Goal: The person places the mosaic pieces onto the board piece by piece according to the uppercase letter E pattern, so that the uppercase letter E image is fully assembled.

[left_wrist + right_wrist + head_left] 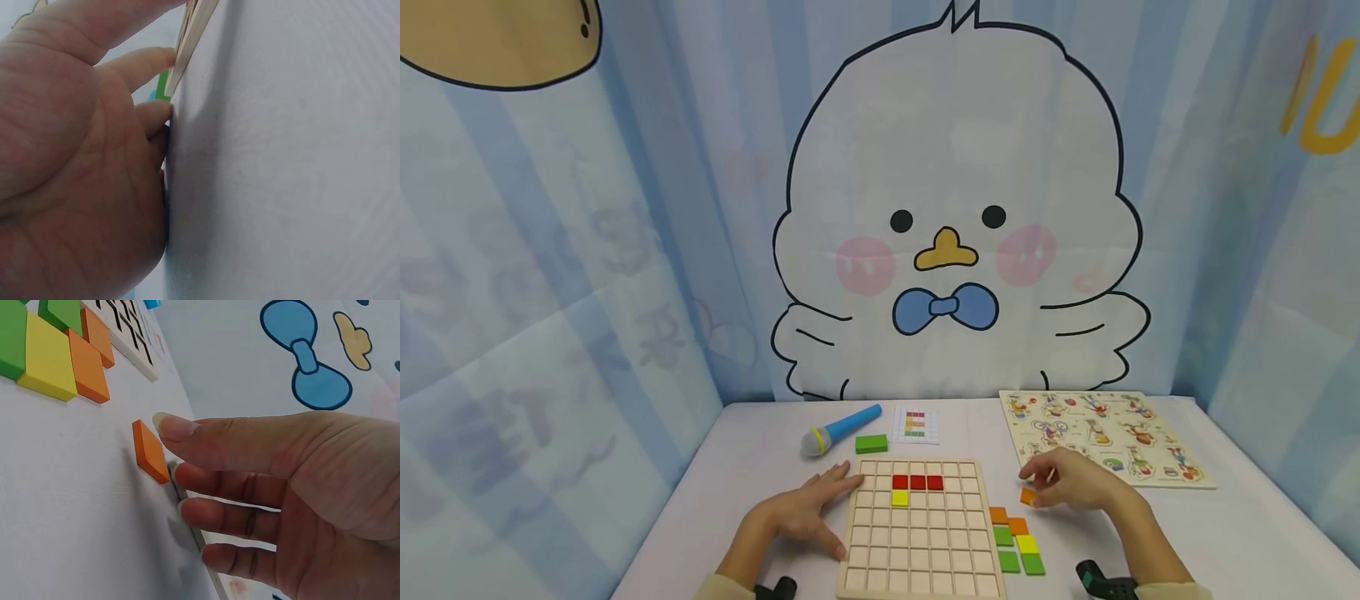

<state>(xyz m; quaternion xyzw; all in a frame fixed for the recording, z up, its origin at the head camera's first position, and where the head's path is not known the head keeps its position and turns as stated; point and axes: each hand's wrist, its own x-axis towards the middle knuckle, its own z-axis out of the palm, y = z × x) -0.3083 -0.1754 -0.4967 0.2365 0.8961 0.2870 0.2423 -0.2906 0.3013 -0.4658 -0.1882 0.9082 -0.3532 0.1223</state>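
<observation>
My left hand (811, 505) lies with spread fingers along the left side of a wooden grid board (920, 558), its fingertips and thumb at the board's edge. In the left wrist view, the palm (81, 137) faces the camera and a corner of the board shows past the fingers. My right hand (1075, 481) is at a single orange square tile (1027, 497), right of the board. The right wrist view shows the thumb (178, 428) over the tile's edge and a gap between thumb and lower fingers. Three red tiles (917, 482) and a yellow tile (899, 498) sit in the board's upper cells.
Several orange, green and yellow tiles (1027, 544) lie beside the board's right edge. Behind the board are a blue toy microphone (850, 422), a green block (871, 444) and a pattern card (915, 425). A picture puzzle board (1105, 433) lies at the back right, close to my right hand.
</observation>
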